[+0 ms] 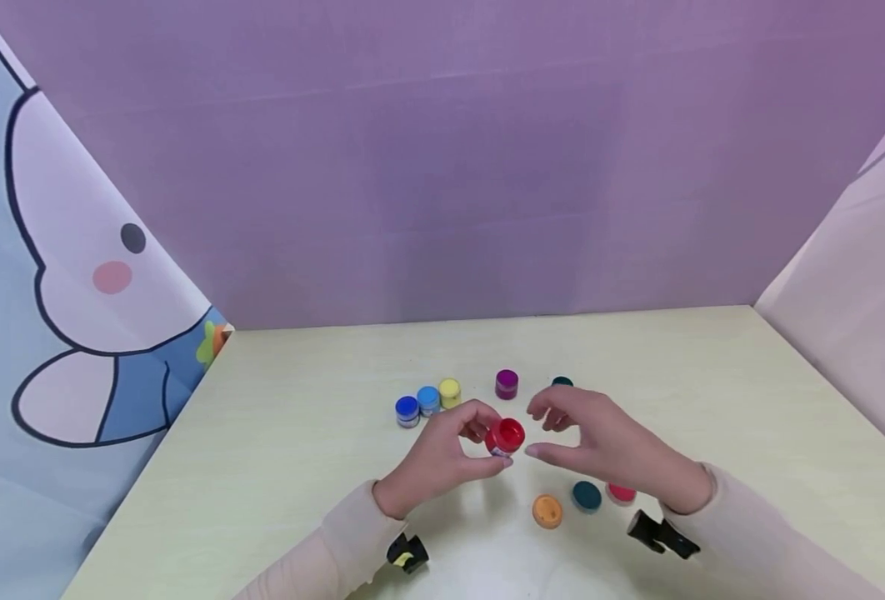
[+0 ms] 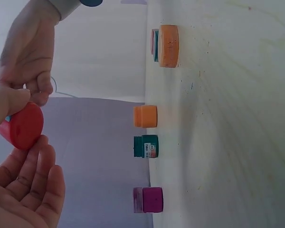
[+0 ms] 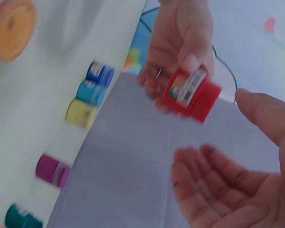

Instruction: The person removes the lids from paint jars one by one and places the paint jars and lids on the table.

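Observation:
My left hand grips a small red paint jar between thumb and fingers, above the table. The jar tilts with its uncovered mouth toward the head camera; a white label shows on its side in the right wrist view. Just to its right, my right hand hovers with thumb and fingers spread apart and nothing between them. Below the hands lie an orange lid, a dark teal lid and a red lid, the last partly hidden by the right forearm.
Farther back stand a dark blue jar, a light blue jar and a yellow jar, close together. A purple jar is to their right. A teal jar and an orange jar stand without lids.

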### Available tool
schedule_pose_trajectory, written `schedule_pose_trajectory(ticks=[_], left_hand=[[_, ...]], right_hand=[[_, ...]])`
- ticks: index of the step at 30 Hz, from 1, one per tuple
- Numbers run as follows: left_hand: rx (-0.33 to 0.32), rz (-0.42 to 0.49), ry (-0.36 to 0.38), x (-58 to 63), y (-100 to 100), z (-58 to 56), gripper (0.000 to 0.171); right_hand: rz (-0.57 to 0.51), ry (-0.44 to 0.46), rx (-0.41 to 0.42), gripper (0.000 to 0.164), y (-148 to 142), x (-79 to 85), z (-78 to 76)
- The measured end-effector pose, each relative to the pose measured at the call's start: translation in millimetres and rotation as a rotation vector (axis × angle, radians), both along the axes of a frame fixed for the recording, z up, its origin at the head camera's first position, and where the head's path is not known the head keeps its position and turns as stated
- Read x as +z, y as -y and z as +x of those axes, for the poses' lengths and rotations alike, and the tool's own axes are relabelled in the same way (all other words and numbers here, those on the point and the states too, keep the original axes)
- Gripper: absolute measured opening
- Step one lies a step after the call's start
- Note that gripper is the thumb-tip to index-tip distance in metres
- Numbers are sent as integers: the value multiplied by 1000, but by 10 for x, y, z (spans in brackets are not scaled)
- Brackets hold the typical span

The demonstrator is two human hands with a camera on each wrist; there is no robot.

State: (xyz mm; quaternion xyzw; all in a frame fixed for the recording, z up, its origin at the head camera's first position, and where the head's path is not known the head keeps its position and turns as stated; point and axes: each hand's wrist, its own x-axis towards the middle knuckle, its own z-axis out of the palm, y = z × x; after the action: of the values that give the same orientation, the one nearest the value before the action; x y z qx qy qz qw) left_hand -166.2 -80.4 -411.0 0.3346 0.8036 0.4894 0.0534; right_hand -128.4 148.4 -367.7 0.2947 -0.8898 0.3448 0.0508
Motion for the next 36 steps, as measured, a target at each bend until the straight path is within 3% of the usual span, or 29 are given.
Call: schedule_pose_trajectory(ticks=[7, 15, 26, 36], left_hand=[[11, -29, 54, -22, -8, -1, 34], [74, -76, 51, -46, -25, -2, 36], [108, -93, 44, -30, -42, 7, 37], [132, -50, 20, -30, -38, -32, 41]], right_hand=[[75, 115, -56, 42, 236, 39, -28], [108, 202, -105, 34, 406, 36, -57], [123, 153, -82, 29, 445, 48, -128], [182, 128, -36, 24, 306, 139, -345]])
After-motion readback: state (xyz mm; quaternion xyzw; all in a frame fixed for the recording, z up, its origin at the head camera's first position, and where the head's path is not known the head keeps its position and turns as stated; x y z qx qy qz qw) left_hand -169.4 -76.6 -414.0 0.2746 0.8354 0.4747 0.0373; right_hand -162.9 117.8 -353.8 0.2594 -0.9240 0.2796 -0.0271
